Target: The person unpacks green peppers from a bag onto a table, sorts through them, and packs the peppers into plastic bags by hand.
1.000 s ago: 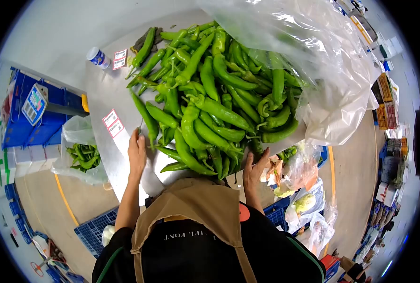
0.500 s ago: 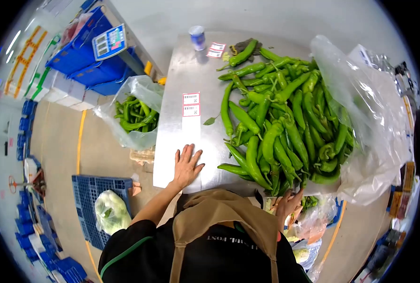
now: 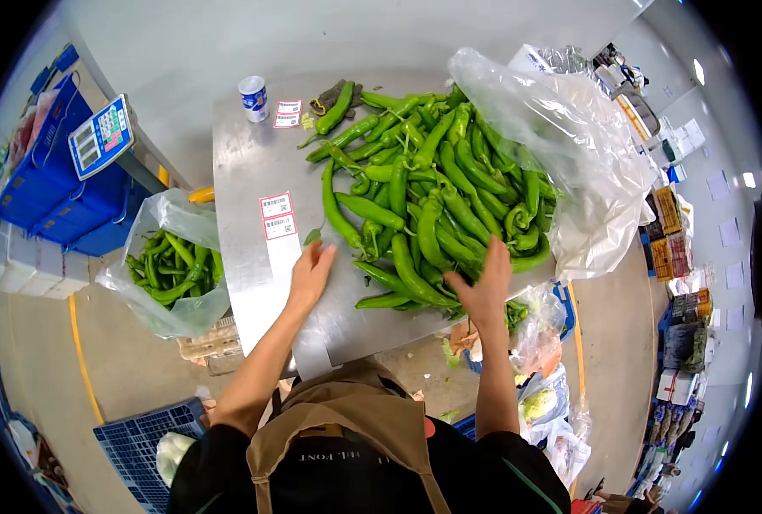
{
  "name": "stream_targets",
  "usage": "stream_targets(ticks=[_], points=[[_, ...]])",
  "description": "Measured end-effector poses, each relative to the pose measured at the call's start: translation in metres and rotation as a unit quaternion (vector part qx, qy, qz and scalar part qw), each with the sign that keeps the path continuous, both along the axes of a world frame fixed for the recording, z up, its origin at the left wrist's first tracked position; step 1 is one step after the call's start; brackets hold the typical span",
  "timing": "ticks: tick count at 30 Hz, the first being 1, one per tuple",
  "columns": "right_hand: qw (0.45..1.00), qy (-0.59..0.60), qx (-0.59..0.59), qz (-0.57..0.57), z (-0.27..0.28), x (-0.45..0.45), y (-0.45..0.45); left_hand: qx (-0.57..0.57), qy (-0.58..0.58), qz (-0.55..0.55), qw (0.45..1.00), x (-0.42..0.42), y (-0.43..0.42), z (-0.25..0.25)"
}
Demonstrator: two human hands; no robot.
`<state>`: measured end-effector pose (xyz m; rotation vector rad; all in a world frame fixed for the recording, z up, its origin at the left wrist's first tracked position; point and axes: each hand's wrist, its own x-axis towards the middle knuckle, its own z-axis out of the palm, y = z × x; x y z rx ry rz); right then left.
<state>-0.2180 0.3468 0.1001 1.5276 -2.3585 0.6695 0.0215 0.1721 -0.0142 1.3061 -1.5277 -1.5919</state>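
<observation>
A large heap of long green peppers [image 3: 437, 184] lies on the steel table [image 3: 248, 171]. My left hand [image 3: 311, 272] is over the table left of the heap, just below a small loose leaf [image 3: 312, 236]. Its fingers are stretched out, and I see nothing held. At the heap's near right side, my right hand [image 3: 485, 287] reaches over the peppers with thumb and fingers apart. Whether it touches them I cannot tell. A clear plastic bag [image 3: 582, 163] spreads along the heap's right side. Printed labels [image 3: 278, 216] lie on the table near my left hand.
A can [image 3: 253, 98] and more labels [image 3: 288, 114] stand or lie at the table's back left. Beside the table is an open bag of peppers [image 3: 171, 265]. A scale display [image 3: 100, 137] stands by blue crates [image 3: 47, 163]. A blue pallet [image 3: 133, 458] lies on the floor.
My left hand has lifted off the table's near edge and moved forward. The right hand has come up from the near edge to the heap. The view has shifted right.
</observation>
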Motion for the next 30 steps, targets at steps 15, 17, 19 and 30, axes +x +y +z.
stream_targets(ticks=[15,17,19,30], points=[[0.954,0.097,0.277,-0.066,-0.037,-0.013,-0.069,0.167,-0.097,0.028,0.981,-0.137,-0.073,-0.008],[0.954,0.113,0.277,-0.020,-0.047,-0.029,-0.070,0.131,-0.167,0.025,0.977,-0.128,-0.059,0.034],[0.953,0.132,0.273,0.010,-0.051,-0.032,-0.069,0.075,-0.192,0.023,0.978,-0.130,-0.051,0.040],[0.935,0.136,0.324,0.036,-0.029,-0.040,-0.074,0.125,0.338,0.097,0.928,0.019,-0.033,0.125]])
